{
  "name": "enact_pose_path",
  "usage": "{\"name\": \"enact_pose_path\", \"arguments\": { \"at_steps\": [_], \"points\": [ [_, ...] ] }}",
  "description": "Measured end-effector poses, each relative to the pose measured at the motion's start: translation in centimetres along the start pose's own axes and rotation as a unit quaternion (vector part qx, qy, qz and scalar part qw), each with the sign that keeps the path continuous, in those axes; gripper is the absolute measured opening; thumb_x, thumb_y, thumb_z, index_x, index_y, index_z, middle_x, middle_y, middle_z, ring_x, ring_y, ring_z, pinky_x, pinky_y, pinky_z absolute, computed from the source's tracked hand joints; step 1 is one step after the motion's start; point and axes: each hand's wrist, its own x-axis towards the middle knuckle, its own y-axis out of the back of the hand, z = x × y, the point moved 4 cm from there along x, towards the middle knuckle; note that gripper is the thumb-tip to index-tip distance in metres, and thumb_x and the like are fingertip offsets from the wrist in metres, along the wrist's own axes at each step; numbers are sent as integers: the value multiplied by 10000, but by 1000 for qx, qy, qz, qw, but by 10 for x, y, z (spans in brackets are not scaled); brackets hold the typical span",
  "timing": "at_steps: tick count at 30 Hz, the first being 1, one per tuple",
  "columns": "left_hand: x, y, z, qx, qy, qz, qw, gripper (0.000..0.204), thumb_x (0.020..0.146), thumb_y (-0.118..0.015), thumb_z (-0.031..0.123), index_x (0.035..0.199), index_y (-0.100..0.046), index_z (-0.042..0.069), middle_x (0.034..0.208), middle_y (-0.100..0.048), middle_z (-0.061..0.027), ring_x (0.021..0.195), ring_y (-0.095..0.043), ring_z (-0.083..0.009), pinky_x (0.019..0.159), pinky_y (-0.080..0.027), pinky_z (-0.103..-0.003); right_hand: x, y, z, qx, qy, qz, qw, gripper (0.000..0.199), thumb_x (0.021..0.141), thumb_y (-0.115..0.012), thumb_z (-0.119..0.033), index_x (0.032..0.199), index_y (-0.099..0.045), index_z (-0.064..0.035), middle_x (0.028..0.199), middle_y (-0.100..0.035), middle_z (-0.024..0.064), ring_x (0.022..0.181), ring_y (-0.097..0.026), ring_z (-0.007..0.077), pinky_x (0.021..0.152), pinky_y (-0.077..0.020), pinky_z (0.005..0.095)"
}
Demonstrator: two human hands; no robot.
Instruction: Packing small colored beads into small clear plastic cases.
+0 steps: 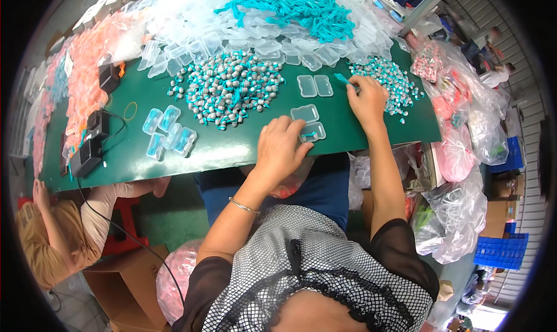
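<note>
Against the left corner of an opened clear plastic box [304, 112], my left hand [278, 147] has its thumb and index finger closed on the box's near half. A small teal piece lies in that half. My right hand [368, 97] is raised a little to the right, fingertips pinching a teal cord [341, 77] whose end pokes out leftward; the rest is hidden by the fingers. Just beyond, a second clear box [315, 86] lies open and flat. Right of my right hand spreads a heap of small white and teal pieces [391, 79].
A big pile of grey-white beads with teal cords [229, 85] sits mid-table. Several closed boxes with teal contents [168, 123] stand left. Stacked clear boxes [255, 33] and teal cords [296, 7] fill the back. Black devices [90, 152] with a cable and a seated person [58, 233] are leftward.
</note>
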Motion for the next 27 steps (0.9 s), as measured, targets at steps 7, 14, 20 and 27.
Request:
{"name": "enact_pose_path", "arguments": {
  "at_steps": [7, 14, 20, 27],
  "points": [
    [4, 3, -5, -34, 26, -30, 999, 464, 694, -837, 179, 1105, -661, 57, 984, -617, -100, 951, -605, -324, 819, -479, -431, -42, 42, -78, 233, 189, -114, 947, 161, 764, -744, -49, 916, -692, -67, 888, -672, 71, 879, -622, 260, 861, -441, 383],
    [6, 3, -7, -64, 30, -31, 997, 436, 676, -843, 155, 1060, -669, 44, 940, -620, -112, 898, -615, -331, 783, -494, -428, -47, 30, -82, 207, 267, -153, 928, 164, 771, -732, -42, 927, -688, -71, 919, -651, 69, 903, -610, 266, 857, -434, 395],
    [5, 4, -6, -56, 23, -25, 998, 427, 676, -840, 152, 1048, -664, 40, 940, -622, -111, 892, -614, -333, 780, -494, -435, -42, 26, -77, 210, 221, -124, 944, 195, 813, -705, -113, 1006, -689, -89, 979, -623, 57, 966, -596, 251, 854, -424, 406],
    [2, 3, -8, -51, 9, -21, 998, 475, 671, -848, 154, 1079, -634, 39, 933, -625, -112, 889, -615, -335, 785, -492, -436, -32, 8, -74, 168, 168, -133, 962, 222, 851, -704, -113, 1066, -661, -79, 1022, -642, 64, 937, -615, 275, 799, -460, 403]
  ]
}}
